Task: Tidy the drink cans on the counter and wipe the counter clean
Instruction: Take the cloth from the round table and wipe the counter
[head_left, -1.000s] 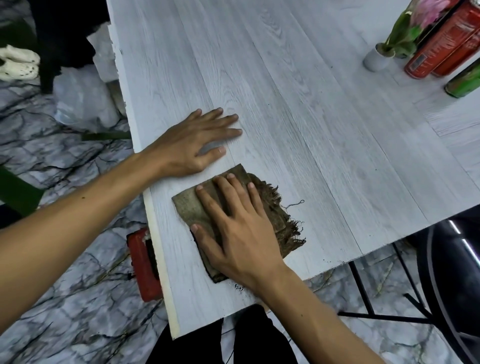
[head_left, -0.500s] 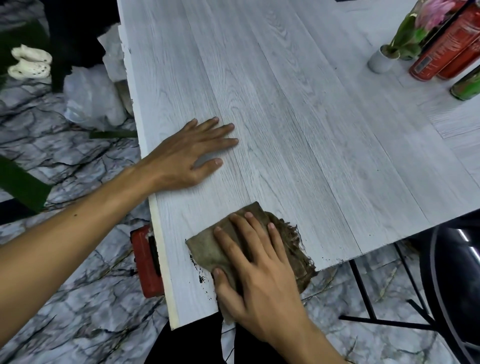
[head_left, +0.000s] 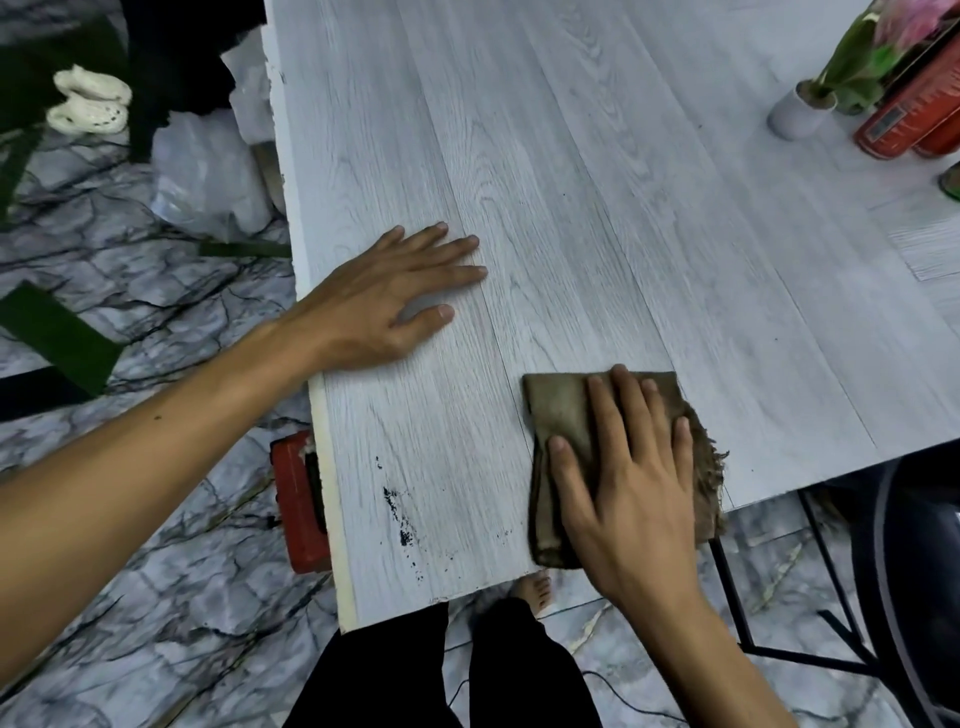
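Right hand (head_left: 631, 486) presses flat, fingers straight, on the folded brown frayed cloth (head_left: 563, 410); black crumbs (head_left: 400, 514) lie to its left; left hand (head_left: 387, 296) rests open-palmed on the pale wood-grain counter (head_left: 623, 208).

Marble-patterned floor (head_left: 156, 597): a pair of white clogs (head_left: 88, 106) at far left, a crumpled plastic bag (head_left: 202, 171) near them, a green strip (head_left: 57, 338) lying flat, one red box (head_left: 296, 504). Small white pot (head_left: 795, 117) holds a pink flower (head_left: 906, 21).

Dim, cool light; wide-angle edge warping
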